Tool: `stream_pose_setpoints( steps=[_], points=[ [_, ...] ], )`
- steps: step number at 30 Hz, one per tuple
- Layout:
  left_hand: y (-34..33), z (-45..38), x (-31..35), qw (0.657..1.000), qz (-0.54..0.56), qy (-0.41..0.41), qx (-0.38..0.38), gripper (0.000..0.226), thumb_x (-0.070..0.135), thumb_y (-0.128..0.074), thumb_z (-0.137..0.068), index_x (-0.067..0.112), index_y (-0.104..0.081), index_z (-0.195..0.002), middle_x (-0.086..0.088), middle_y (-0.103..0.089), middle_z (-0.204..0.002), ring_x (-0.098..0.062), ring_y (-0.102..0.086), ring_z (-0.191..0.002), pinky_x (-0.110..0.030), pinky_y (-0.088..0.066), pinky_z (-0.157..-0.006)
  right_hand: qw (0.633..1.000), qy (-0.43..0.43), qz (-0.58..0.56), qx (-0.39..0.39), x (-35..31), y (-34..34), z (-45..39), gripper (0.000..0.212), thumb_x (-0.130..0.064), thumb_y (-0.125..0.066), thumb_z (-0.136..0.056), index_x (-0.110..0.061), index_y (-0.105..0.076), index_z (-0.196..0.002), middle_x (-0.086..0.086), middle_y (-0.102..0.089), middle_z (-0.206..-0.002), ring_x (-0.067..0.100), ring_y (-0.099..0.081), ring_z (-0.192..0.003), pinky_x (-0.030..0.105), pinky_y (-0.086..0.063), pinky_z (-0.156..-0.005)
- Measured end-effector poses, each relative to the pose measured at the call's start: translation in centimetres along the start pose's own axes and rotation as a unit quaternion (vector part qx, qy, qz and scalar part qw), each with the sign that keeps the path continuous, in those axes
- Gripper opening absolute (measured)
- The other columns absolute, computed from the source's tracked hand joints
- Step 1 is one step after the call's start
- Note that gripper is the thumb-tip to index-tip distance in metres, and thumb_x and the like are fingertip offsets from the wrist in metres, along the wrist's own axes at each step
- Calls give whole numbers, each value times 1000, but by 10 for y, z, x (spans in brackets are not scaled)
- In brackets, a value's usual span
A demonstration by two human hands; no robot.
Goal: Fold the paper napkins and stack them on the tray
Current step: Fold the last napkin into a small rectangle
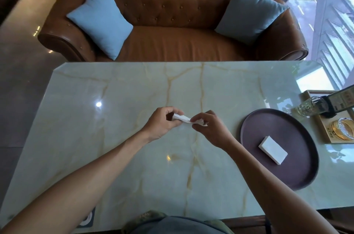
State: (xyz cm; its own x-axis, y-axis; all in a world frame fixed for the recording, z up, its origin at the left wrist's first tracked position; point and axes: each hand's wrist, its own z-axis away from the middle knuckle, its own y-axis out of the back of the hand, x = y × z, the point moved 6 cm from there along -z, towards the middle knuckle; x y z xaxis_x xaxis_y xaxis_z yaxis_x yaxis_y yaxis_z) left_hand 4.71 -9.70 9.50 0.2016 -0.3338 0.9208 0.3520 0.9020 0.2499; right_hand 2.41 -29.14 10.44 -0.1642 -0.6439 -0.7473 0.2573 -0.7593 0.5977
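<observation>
A small white paper napkin (184, 119) hangs just above the middle of the marble table, pinched at both ends. My left hand (162, 123) grips its left end and my right hand (210, 128) grips its right end, fingers closed on the paper. To the right lies a round dark brown tray (254, 124). On it rests a neat white stack of folded napkins (272, 150), lying at a slant near the tray's middle.
The pale green marble table (134, 157) reaches to a brown leather sofa (172, 42) with two blue cushions. At the right edge a wooden tray (325, 128) holds a glass bottle (308, 106), a dark card stand and glassware. A window runs along the right.
</observation>
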Motion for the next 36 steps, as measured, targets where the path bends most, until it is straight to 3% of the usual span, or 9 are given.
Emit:
stream_pose_setpoints(
  steps=[5,10,13,19,23,27,30,32,36],
  points=[
    [14,0,2,993,-114,-36,8,8,25,-73,-90,27,-78,-96,5,-61,-98,-12,-67,-86,-26,-54,-83,999,19,41,6,-5,2,-7,12,-23,-75,-91,-20,-79,-101,-4,-60,-114,9,-57,-105,18,-33,-84],
    [16,0,7,986,-159,-45,-24,4,27,-70,-92,27,-74,-91,12,-67,-93,-3,-63,-80,-26,-48,-75,998,10,58,-31,-16,4,-11,7,-23,-70,-92,-25,-76,-89,-15,-64,-68,-2,-56,-61,22,-40,-61],
    [13,1,11,988,-143,-30,-40,8,27,-68,-94,22,-74,-92,7,-69,-76,-3,-56,-64,-23,-44,-65,995,25,78,-52,-25,3,-13,8,-26,-66,-93,-27,-74,-92,-12,-69,-78,8,-61,-71,23,-44,-63],
    [10,0,13,989,-133,-21,-53,14,33,-66,-96,22,-76,-98,7,-76,-90,-6,-67,-76,-19,-47,-68,987,46,131,-79,-39,2,-14,20,-31,-58,-98,-21,-75,-96,-4,-72,-88,19,-65,-81,36,-51,-73],
    [10,0,15,987,-147,-33,-53,14,30,-66,-97,20,-75,-93,18,-65,-71,10,-56,-60,-8,-38,-58,986,50,142,-76,-37,8,-13,18,-30,-60,-97,-23,-77,-95,-8,-74,-88,13,-66,-82,31,-52,-74],
    [19,0,12,986,-158,-33,-53,13,29,-67,-97,20,-76,-94,14,-66,-73,6,-55,-61,-13,-41,-62,991,4,107,-75,-15,28,-11,17,-20,-67,-93,-28,-73,-79,-6,-76,-75,5,-67,-63,14,-46,-58],
    [21,-2,11,986,-152,-30,-61,10,30,-67,-96,27,-75,-92,9,-72,-81,-3,-61,-70,-20,-46,-68,994,-28,86,-58,5,44,-7,18,-18,-67,-88,-29,-72,-74,-4,-78,-76,7,-70,-66,19,-49,-62],
    [17,-4,14,987,-140,-30,-77,9,30,-68,-96,28,-76,-94,7,-75,-87,-5,-67,-78,-21,-49,-72,998,-26,33,-48,14,46,-2,1,-32,-71,-84,-33,-73,-85,-6,-78,-86,7,-72,-77,25,-53,-74],
    [-2,-10,20,990,-85,-25,-107,10,25,-68,-97,20,-76,-97,8,-74,-84,-5,-67,-76,-22,-51,-72,966,-87,-222,-102,23,22,12,55,-48,-75,-85,-18,-65,-129,2,-73,-119,10,-69,-105,31,-53,-95]
  ],
)
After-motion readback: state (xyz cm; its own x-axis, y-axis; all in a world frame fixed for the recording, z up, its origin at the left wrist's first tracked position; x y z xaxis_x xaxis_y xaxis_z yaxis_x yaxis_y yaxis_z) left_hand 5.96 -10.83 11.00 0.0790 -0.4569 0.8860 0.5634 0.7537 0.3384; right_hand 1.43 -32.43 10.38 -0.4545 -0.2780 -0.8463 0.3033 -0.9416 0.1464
